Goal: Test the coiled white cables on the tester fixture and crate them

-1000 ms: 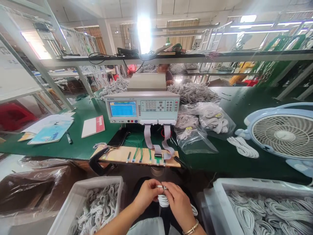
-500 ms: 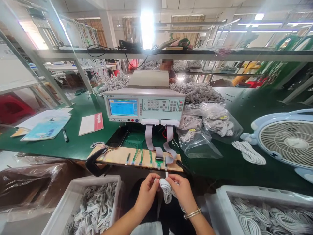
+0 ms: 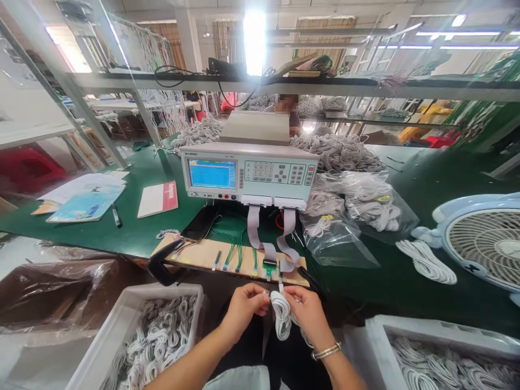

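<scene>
A coiled white cable hangs between my two hands, just in front of the wooden test board. My right hand is closed on it, with the white plug standing up from the fingertips at the board's front edge. Whether that plug is seated in the socket I cannot tell. My left hand is pinched at a small white cable end, left of the coil. A green circuit board with a grey ribbon cable sits just beyond.
A tester with a blue screen stands behind the board. White bins of coiled cables flank me, one left and one right. Bagged cables, a loose coil and a fan lie rightward. Across the bench is a person.
My left hand has drawn slightly away from the coil, showing the small cable end. My right hand keeps the plug at the board's edge. The whole view has shifted a little.
</scene>
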The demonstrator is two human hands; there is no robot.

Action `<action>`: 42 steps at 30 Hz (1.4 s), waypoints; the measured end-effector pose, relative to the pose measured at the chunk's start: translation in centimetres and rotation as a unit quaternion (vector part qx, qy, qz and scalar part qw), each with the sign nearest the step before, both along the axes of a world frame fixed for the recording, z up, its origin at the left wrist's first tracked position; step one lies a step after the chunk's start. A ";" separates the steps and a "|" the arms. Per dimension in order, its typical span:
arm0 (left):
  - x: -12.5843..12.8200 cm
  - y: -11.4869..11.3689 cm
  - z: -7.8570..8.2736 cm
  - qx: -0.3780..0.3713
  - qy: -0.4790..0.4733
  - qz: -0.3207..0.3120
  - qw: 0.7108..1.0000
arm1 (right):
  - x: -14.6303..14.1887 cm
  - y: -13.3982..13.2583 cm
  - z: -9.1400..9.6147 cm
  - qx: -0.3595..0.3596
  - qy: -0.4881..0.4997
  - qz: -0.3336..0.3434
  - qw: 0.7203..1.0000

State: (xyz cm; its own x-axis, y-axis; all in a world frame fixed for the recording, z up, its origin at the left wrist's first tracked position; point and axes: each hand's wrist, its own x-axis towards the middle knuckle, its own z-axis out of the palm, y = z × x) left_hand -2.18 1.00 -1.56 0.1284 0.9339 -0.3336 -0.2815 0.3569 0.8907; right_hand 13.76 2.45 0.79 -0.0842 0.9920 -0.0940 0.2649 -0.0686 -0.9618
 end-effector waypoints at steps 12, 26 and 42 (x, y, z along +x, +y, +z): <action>0.5 -0.2 0.7 -0.056 -0.086 -0.006 0.995 | 0.1 -0.6 -0.6 0.040 0.038 -0.002 0.998; 0.1 0.6 1.5 -0.077 -0.081 -0.013 0.994 | 0.1 -0.5 -1.2 0.012 0.028 0.008 0.999; 3.4 -0.5 0.1 -0.046 -0.174 0.143 0.973 | 0.8 -1.2 -1.8 0.015 0.051 0.031 0.998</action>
State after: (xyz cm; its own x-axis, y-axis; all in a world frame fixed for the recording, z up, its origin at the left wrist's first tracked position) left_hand 1.21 0.54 -1.46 -0.0126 0.9165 -0.3999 -0.6599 0.2929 0.6920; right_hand 14.52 1.23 -1.05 -0.1533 0.9868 -0.0528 0.1684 -0.0266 -0.9854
